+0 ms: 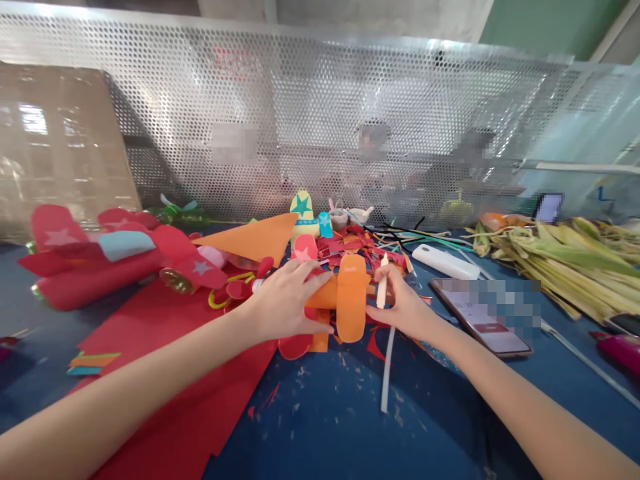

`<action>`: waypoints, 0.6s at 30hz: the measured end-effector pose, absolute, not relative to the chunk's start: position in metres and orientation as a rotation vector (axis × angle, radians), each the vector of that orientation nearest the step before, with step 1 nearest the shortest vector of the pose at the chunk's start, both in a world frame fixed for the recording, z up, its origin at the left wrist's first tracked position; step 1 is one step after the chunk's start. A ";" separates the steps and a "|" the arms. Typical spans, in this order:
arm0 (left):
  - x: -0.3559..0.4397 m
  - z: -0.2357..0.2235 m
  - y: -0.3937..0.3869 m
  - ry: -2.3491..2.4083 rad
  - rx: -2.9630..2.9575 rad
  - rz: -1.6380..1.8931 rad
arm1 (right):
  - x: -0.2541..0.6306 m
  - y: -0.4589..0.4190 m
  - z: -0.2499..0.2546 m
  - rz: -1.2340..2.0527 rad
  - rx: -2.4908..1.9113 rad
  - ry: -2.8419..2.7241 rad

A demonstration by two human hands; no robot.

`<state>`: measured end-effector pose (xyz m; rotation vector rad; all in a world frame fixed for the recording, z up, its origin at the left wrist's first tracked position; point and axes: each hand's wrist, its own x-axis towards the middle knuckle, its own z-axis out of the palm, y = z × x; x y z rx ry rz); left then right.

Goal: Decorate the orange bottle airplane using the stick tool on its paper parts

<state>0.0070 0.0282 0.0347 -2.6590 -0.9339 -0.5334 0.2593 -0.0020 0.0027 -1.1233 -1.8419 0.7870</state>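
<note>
My left hand (283,300) curves round an orange craft piece, its fingers and thumb on either side of the piece's body. A long, rounded orange strip (351,299) stands across the end of that piece, between my two hands. In my right hand (407,307) is a slim cream-white tube (383,283) with a narrow pointed tip turned up. The right thumb is close to the orange strip; whether it touches cannot be told. Red parts (295,347) with rounded ends lie under and beside the orange piece, partly hidden by my left hand.
A red toy plane (95,273) stands at left, near red sheets (200,393) and an orange sheet (255,239). Paper scraps (345,247) are heaped behind my hands. A white glue gun-like object (445,262), a phone (483,317) and dried husks (580,260) lie right. A perforated screen (310,100) closes the back.
</note>
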 end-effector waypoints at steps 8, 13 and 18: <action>0.011 0.024 0.031 -0.884 -2.543 -0.428 | 0.264 -0.011 0.032 0.456 -1.169 -1.544; 0.013 0.019 0.034 -0.949 -2.485 -0.453 | 0.258 -0.026 0.045 0.531 -1.142 -1.528; 0.018 0.017 0.030 -1.012 -2.367 -0.460 | 0.254 -0.035 0.043 0.569 -0.954 -1.533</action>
